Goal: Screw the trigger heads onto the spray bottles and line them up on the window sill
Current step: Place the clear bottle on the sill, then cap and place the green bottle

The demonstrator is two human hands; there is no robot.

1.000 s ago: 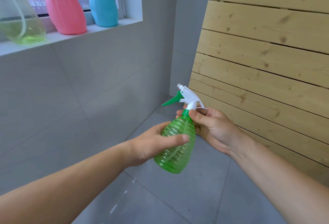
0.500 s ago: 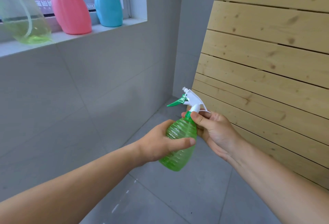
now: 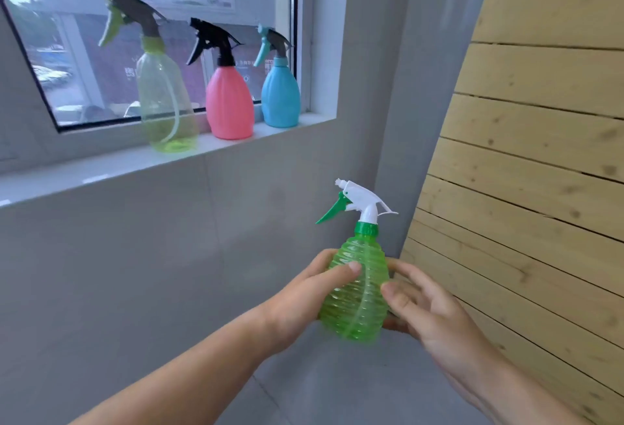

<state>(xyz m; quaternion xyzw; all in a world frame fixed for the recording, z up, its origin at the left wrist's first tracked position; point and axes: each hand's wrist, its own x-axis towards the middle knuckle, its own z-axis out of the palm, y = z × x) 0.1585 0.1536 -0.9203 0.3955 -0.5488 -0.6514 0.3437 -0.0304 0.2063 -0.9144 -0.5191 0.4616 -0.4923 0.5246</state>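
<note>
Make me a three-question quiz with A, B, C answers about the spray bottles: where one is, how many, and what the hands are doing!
1. Where is the pink bottle?
A. between the pale green and blue bottles
B. on the floor
C. in a hand

2. How many bottles stand on the window sill?
A. one
B. three
C. five

3. The ribbed green bottle is:
A. lying down
B. held upright by both hands
C. missing its trigger head

Answers: 1 A, the pale green bottle and blue bottle flank it. 2 B, three stand there. 3 B, the left hand and right hand hold its sides.
</note>
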